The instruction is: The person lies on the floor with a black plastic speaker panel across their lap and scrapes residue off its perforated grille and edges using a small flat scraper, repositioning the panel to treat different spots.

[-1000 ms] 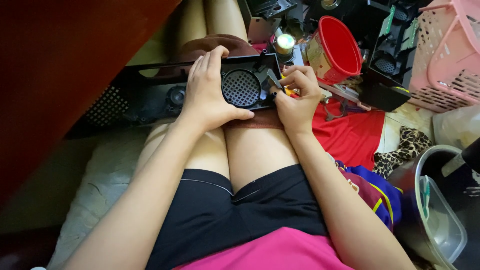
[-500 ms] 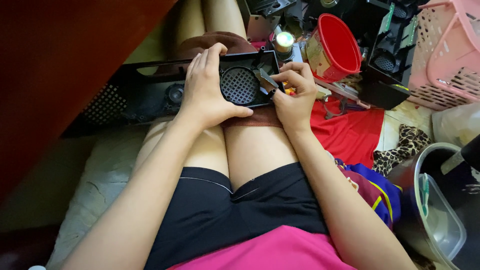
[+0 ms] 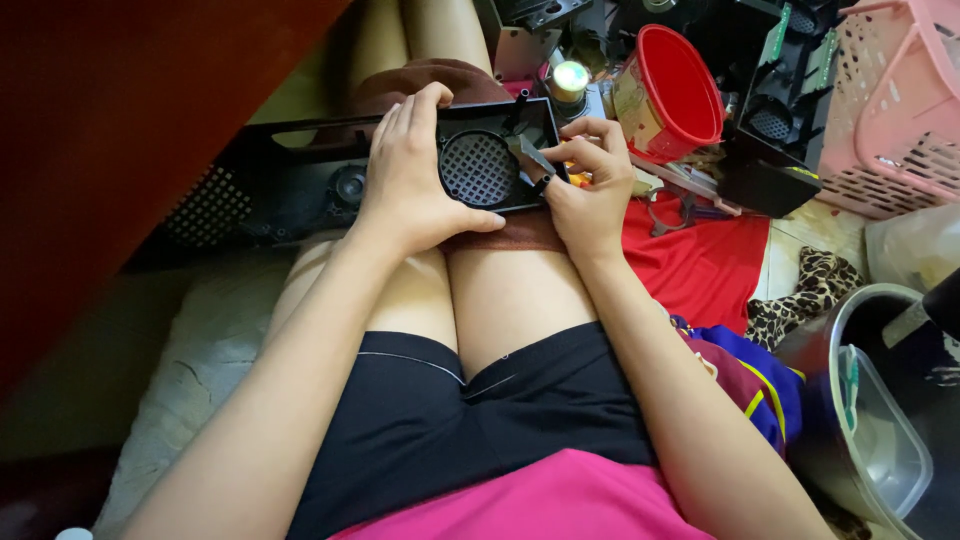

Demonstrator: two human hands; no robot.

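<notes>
Black speaker panel [image 3: 300, 180] on lap: left hand [image 3: 410, 170] clamped over it, right hand [image 3: 590, 190] fingers pinching small tool [image 3: 530, 160] at round grille [image 3: 478, 168]; best kept steady.

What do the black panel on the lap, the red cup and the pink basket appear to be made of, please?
The black panel looks like matte moulded plastic: it has a round moulded grille and perforated holes. The red cup seems to be glossy plastic, with a smooth rim that catches the light. The pink basket looks like rigid plastic, with an even lattice of punched holes. None of this is certain from looks alone.
</notes>
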